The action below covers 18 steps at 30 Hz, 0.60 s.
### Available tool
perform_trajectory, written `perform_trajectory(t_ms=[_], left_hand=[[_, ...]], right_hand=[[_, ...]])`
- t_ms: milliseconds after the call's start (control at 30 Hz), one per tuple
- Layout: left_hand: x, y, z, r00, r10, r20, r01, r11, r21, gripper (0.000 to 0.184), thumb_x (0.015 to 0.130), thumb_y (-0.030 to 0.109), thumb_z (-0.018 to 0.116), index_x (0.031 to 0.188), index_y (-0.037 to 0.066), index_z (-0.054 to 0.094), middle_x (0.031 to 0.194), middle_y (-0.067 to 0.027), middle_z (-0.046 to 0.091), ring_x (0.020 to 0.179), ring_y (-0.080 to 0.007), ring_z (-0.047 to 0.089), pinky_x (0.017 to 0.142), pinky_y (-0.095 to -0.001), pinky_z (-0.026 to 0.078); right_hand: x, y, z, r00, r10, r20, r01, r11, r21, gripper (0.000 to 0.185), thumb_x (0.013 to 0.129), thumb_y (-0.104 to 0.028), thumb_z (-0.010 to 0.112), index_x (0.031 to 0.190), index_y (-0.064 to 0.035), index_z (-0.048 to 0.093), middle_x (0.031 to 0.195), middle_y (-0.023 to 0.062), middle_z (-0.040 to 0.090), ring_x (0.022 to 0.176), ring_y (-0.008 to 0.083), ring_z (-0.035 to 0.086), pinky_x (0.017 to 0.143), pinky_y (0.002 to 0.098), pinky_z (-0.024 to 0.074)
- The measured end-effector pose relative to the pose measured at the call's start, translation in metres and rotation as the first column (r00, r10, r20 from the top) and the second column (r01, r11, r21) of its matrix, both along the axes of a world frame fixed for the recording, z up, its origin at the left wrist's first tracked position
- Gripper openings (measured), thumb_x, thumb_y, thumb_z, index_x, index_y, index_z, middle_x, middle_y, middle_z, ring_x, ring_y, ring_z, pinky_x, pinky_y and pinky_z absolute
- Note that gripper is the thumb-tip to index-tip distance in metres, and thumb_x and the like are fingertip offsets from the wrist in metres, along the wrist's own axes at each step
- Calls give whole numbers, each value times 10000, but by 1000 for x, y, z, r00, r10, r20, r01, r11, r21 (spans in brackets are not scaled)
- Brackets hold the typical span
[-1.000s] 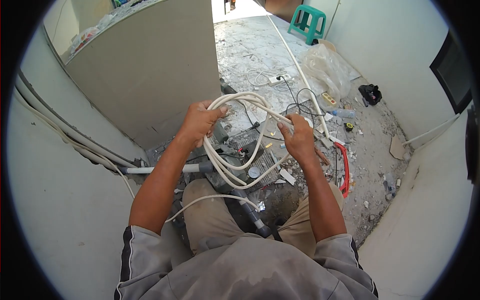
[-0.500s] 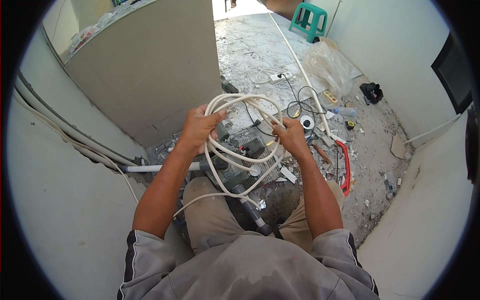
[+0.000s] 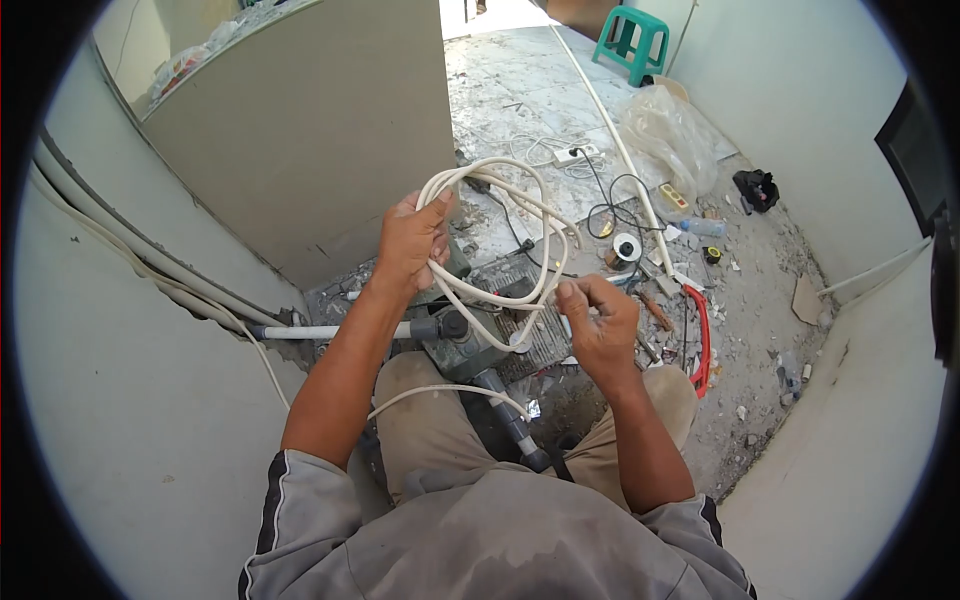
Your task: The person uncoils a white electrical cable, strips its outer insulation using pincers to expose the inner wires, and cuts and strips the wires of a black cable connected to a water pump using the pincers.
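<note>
Far left: a pale cable (image 3: 272, 372) ran down the wall (image 3: 150, 450) and passed out of sight behind the left forearm. A white pipe (image 3: 305, 332) crossed behind the same arm and met a grey fitting (image 3: 440, 328) on a grey-green machine (image 3: 465, 360). The left hand (image 3: 412, 245) was closed round the left side of a loosely wound coil (image 3: 500, 301) of cream cable, thumb pressed over the strands. The coil was held in the air in front of the person, above the machine, its loops spreading rightward from that grip. Below it, a further length of cable (image 3: 450, 388) arched across the left knee. The right hand (image 3: 605, 325) was raised at the coil's lower right, thumb and forefinger near each other, the other fingers curled; whether they pinched a strand could not be told. Beyond the hands, from left to right, lay a power strip (image 3: 577, 155), a long white pole (image 3: 622, 148), a clear plastic bag (image 3: 665, 135), a red curved frame (image 3: 703, 335), a bottle (image 3: 705, 228) and a black bag (image 3: 755, 190).
</note>
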State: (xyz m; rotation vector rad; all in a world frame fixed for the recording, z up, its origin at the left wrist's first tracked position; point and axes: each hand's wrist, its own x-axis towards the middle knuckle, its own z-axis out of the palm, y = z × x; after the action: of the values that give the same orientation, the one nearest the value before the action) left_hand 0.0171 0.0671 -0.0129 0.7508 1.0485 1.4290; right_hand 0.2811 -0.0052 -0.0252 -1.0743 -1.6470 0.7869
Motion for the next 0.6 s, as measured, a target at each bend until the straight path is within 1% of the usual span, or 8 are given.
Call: perform_trajectory(t_ms=[33, 100, 200, 233, 333, 367, 500, 600], left_hand=[[1, 2, 0, 999, 14, 34, -15, 1000, 16, 221, 1007, 268, 731, 1020, 92, 598, 584, 61, 427, 398, -62, 386, 372, -255, 344], [6, 3, 3, 994, 47, 98, -51, 998, 36, 226, 1010, 285, 728, 998, 112, 583, 588, 64, 404, 402, -63, 384, 377, -253, 341], [11, 2, 9, 978, 78, 194, -90, 995, 53, 226, 1019, 309, 715, 969, 144, 569, 594, 67, 382, 412, -63, 382, 389, -246, 339], [11, 1, 8, 970, 68, 232, -85, 994, 63, 219, 1024, 310, 707, 970, 149, 570, 594, 67, 380, 419, -64, 384, 395, -245, 343], [15, -2, 2, 939, 55, 338, -81, 995, 63, 197, 1040, 310, 683, 976, 162, 570, 596, 70, 382, 437, -65, 388, 409, -245, 349], [18, -2, 0, 926, 53, 373, -81, 995, 60, 190, 1045, 309, 674, 978, 165, 570, 596, 71, 385, 442, -64, 389, 413, -246, 350], [20, -1, -9, 898, 69, 434, -105, 993, 58, 182, 1047, 309, 669, 982, 174, 566, 595, 71, 387, 443, -68, 396, 425, -253, 373], [25, -7, -10, 911, 26, 412, -84, 989, 123, 179, 1048, 304, 668, 983, 174, 563, 595, 69, 387, 445, -70, 410, 439, -257, 396]], right_hand=[[-6, -19, -3, 981, 195, -12, -195, 970, -148, 233, 987, -152, 708, 877, 51, 682, 767, 130, 681, 672, 223, 620, 689, 360, 518], [-21, -41, -20, 812, 521, 262, -451, 846, -286, 237, 1001, -173, 695, 1064, 56, 694, 891, 147, 715, 718, 192, 634, 690, 358, 525], [-48, -54, -67, 960, 280, -1, -266, 911, -315, 447, 990, -175, 704, 1366, 36, 582, 1057, 187, 714, 713, 239, 650, 690, 368, 538], [-49, -48, -70, 972, 219, -90, -236, 863, -446, 726, 972, -162, 719, 1567, 22, 347, 1325, 265, 602, 924, 338, 664, 852, 420, 541], [-53, -25, -78, 988, -46, 145, 43, 999, 28, 804, 955, -136, 732, 1592, 40, 275, 1464, 306, 464, 1198, 415, 559, 1030, 470, 464], [-53, -18, -76, 988, -92, 122, 82, 993, 80, 801, 942, -124, 745, 1577, 50, 288, 1497, 302, 394, 1374, 446, 409, 1140, 504, 366], [-51, -1, -72, 979, -193, 62, 186, 976, 110, 719, 956, -136, 753, 1531, 20, 350, 1414, 256, 454, 1341, 438, 484, 1112, 507, 415], [-61, 0, -73, 786, -127, -605, -47, 964, -263, 704, 999, -219, 727, 1550, -13, 340, 1410, 219, 490, 1250, 371, 585, 1059, 452, 474]])
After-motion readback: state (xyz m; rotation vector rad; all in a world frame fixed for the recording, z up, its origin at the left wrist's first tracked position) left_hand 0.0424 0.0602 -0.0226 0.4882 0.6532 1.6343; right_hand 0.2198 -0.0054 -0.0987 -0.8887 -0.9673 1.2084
